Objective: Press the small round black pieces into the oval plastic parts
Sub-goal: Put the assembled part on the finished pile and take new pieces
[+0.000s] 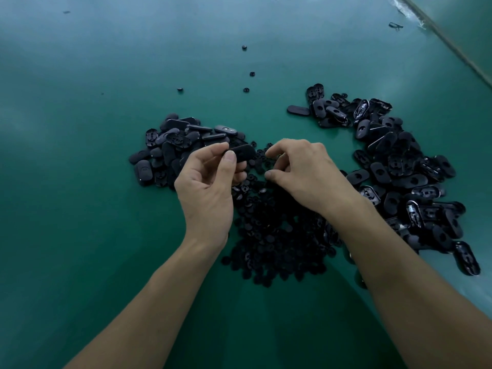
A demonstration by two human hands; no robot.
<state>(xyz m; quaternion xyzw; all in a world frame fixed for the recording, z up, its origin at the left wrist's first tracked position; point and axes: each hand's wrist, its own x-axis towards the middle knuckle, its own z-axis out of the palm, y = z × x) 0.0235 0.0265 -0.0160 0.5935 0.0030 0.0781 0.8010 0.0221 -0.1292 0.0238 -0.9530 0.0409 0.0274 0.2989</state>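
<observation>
1. Three heaps of black parts lie on the green table [80, 155]. There is a left heap [170, 147] of oval parts and a larger right heap [399, 169] of oval parts. Between them, nearer the person, is a middle heap [277, 235] of small round pieces.
2. The left hand [205, 187] is raised just above the far end of the middle heap. It pinches one oval part [243, 153] between thumb and fingertips, with the long side lying across.
3. The right hand [300, 171] is just to the right of it, fingers curled down towards the round pieces at the far end of the middle heap. Whether it already grasps a round piece cannot be told, because the fingertips hide it.
4. Many ovals in the right heap show an open hole, so that heap is probably the stock not yet fitted. The left heap mostly shows closed backs and likely holds finished ones, though this cannot be confirmed from here.
5. By that reading the work is partway, perhaps less than half done. The right heap is clearly the bigger, and the middle heap holds plenty of round pieces.
6. The step in hand seems to be fetching a round piece to press into the held oval part, whose hole is not visible.
7. A few stray round pieces [246, 90] lie far off on the table, well apart from the heaps.
</observation>
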